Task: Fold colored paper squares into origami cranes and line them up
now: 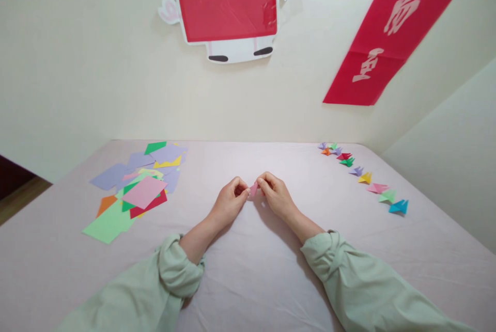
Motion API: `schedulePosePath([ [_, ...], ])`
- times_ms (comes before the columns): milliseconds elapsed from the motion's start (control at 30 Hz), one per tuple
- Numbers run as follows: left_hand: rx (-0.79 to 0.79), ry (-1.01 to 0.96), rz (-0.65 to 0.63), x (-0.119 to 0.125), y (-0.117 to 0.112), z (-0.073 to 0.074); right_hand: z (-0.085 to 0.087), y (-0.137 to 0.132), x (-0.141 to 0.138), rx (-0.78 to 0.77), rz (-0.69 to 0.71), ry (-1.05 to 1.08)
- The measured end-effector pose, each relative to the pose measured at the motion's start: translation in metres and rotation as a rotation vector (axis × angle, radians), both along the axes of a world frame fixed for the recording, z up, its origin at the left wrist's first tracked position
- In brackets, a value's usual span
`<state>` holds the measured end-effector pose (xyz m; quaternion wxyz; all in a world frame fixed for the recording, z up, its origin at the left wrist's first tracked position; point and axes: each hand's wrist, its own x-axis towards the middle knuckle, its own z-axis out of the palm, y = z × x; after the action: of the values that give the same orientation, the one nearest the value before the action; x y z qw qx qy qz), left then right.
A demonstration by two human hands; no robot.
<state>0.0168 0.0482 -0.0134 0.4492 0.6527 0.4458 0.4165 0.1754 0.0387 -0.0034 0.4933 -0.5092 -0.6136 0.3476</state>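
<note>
A small pink folded paper piece [253, 189] is pinched between both my hands above the middle of the pale cloth-covered table [248, 280]. My left hand [229, 201] has its fingers curled and grips the piece's left side. My right hand [274, 193] is also closed and pinches its right side. Most of the paper is hidden by my fingertips. Both forearms wear light green sleeves pushed up to the wrists.
A loose pile of coloured paper squares [135, 187] lies at the left. A row of several small folded paper shapes [364, 177] runs along the right side toward the far edge. Red banners hang on the cream wall behind.
</note>
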Motion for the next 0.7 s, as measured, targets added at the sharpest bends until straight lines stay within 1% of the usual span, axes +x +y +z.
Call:
schedulePosePath([
  [100, -0.018, -0.046, 0.018, 0.000, 0.002, -0.002, 0.000, 0.000, -0.001, -0.013, 0.023, 0.023],
  [233, -0.073, -0.125, 0.031, 0.001, 0.003, -0.003, -0.006, -0.001, -0.005, -0.029, 0.108, 0.079],
  [333, -0.082, -0.134, 0.023, 0.001, 0.003, -0.003, -0.011, -0.001, -0.007, -0.031, 0.120, 0.091],
  [533, -0.029, -0.063, -0.011, 0.001, 0.006, -0.006, -0.015, 0.001, -0.002, -0.037, 0.133, 0.053],
  [700, 0.053, 0.051, -0.072, 0.000, 0.002, -0.005, -0.010, -0.002, -0.002, -0.027, 0.178, -0.035],
])
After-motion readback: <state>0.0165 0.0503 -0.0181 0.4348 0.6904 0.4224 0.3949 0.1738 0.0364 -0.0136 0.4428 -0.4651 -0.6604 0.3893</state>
